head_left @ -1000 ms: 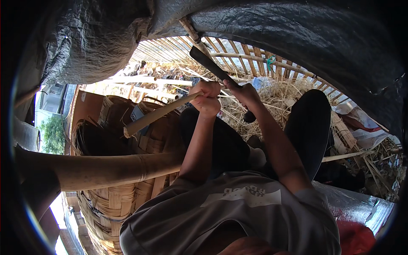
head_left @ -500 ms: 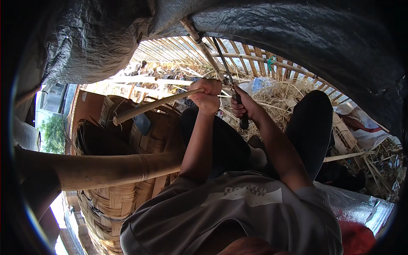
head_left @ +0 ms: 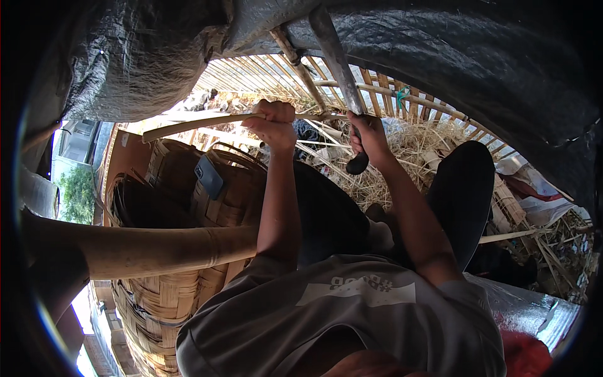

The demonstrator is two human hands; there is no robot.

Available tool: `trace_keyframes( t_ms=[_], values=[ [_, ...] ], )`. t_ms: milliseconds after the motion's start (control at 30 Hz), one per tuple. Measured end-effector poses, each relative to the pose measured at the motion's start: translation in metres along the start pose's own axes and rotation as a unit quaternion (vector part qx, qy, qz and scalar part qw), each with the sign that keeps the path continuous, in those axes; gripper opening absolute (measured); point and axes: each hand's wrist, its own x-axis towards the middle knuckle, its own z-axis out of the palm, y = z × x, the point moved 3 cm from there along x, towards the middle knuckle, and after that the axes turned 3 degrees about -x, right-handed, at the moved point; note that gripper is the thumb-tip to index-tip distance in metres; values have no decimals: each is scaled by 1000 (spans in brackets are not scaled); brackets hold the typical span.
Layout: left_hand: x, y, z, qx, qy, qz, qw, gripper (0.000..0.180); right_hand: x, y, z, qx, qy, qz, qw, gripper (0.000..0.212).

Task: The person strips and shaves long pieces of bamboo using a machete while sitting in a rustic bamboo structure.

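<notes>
My left hand point(head_left: 274, 124) is closed around a pale bamboo stick point(head_left: 191, 124). One end of the stick reaches out to the left, and the other runs right toward my right hand point(head_left: 372, 139). That hand grips the dark handle of a machete point(head_left: 339, 60), whose long blade points up and away, its flat side showing. The base of the blade lies close to the stick's right end; whether they touch I cannot tell.
A woven bamboo basket point(head_left: 163, 295) stands on my left with a phone point(head_left: 209, 178) on it. A thick bamboo pole point(head_left: 169, 251) crosses in front. Dark plastic sheeting point(head_left: 477, 56) hangs overhead. Straw point(head_left: 414, 154) and a slatted bamboo fence point(head_left: 257, 72) lie ahead.
My left hand has moved left and slightly up, and the stick is now nearer level. The machete has turned to show its broad side; my right hand is slightly higher.
</notes>
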Motion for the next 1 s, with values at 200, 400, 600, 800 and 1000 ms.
trace_keyframes(
  t_ms=[200, 400, 600, 800, 1000],
  values=[
    [3, -2, 20, 81, 24, 38, 996, 71, -12, 4, 12, -447, 65, -270, 850, 37],
    [19, -8, 32, 17, -37, -43, 998, 72, 2, 32, -24, -223, -85, 72, 968, 30],
    [51, -20, 66, 52, -139, -43, 988, 71, 2, 4, -22, -360, 90, 24, 928, 29],
    [64, -33, 97, 28, -194, -41, 980, 68, -15, -115, -6, -311, 49, -132, 940, 27],
    [58, -39, 111, 32, -157, -9, 987, 66, 10, -75, -23, -375, 111, 7, 920, 18]
  ],
)
